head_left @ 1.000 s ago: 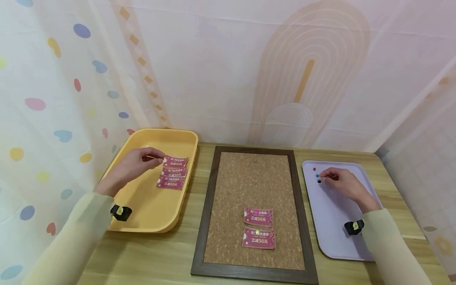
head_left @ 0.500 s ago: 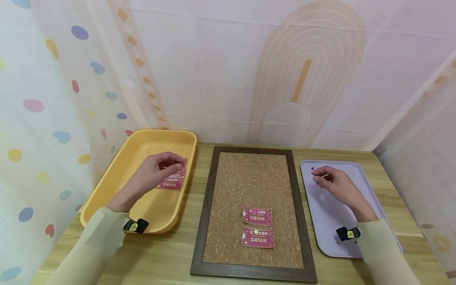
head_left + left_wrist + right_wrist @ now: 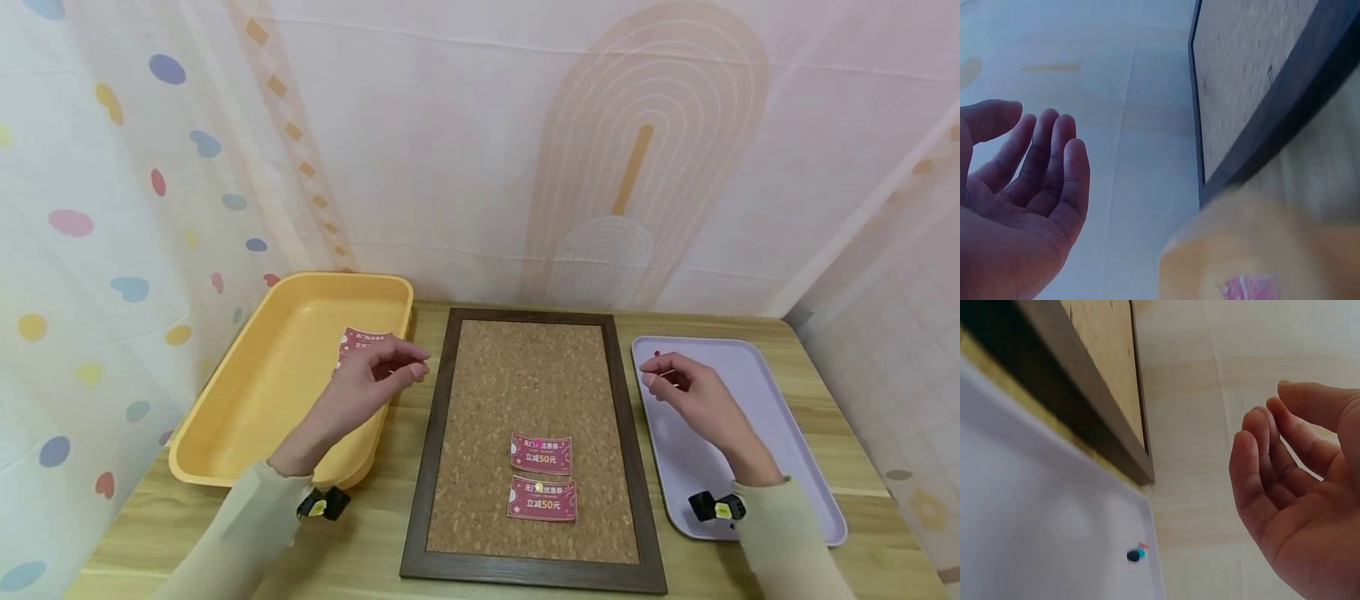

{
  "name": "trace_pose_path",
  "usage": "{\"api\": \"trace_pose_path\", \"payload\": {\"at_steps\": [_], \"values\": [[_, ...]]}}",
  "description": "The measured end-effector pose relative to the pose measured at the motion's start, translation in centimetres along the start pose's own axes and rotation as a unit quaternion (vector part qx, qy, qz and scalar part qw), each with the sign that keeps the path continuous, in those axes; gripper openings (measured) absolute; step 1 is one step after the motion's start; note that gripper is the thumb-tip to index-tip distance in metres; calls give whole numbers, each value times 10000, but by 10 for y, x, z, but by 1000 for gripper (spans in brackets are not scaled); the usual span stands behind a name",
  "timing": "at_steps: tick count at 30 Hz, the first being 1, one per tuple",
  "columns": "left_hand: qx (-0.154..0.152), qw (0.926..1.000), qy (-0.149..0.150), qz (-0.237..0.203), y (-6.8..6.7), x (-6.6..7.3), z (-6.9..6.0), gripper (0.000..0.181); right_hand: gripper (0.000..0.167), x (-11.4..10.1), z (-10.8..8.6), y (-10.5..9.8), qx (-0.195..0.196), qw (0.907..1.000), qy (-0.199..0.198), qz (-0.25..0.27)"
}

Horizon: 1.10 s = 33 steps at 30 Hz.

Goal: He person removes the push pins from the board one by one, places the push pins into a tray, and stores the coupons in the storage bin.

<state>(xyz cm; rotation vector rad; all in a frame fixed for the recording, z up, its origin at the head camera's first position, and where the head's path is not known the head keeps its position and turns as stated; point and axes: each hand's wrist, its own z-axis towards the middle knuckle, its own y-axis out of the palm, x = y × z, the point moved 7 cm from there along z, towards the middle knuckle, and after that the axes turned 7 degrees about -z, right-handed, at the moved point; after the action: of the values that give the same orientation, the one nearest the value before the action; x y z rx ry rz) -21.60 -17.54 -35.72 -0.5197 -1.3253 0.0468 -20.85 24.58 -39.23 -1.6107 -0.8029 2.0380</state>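
My left hand [image 3: 367, 385] hovers over the right rim of the yellow tray [image 3: 292, 392], fingers loosely bent. In the left wrist view its thumb and fingers stand apart, with nothing between them. Behind it, pink paper coupons [image 3: 363, 339] lie in the tray, partly hidden. My right hand [image 3: 701, 404] is above the left side of the lilac tray [image 3: 787, 442], also holding nothing. Small coloured pins lie in that tray: a red one [image 3: 657, 353] and, in the right wrist view, a dark one [image 3: 1133, 555] beside a teal one [image 3: 1141, 552].
Between the trays lies a cork board [image 3: 525, 375] with a dark wooden frame. Two coupons are on its lower part, the upper coupon [image 3: 555, 457] with a pink pin and the lower coupon [image 3: 551, 505] with a yellow one. A patterned curtain [image 3: 450, 167] hangs behind the table.
My left hand has moved right, over the coupons to the tray's edge; they stay in the tray. My right hand has shifted slightly left and now hides the blue and black pins in the head view.
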Motion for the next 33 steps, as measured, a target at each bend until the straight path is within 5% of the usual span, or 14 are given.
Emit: {"api": "trace_pose_path", "payload": {"at_steps": [12,19,33], "values": [[-161,9991,-28,-393,42,2,-2,17,16,-24,-5,25,-10,9999,-127,10],[-601,9957,-131,-689,66,-2,-2,19,16,-32,-8,43,-168,9995,-220,140],[-1156,9920,-131,-481,103,-10,-3,25,14,-50,-10,73,-716,9967,-380,-11]]}}
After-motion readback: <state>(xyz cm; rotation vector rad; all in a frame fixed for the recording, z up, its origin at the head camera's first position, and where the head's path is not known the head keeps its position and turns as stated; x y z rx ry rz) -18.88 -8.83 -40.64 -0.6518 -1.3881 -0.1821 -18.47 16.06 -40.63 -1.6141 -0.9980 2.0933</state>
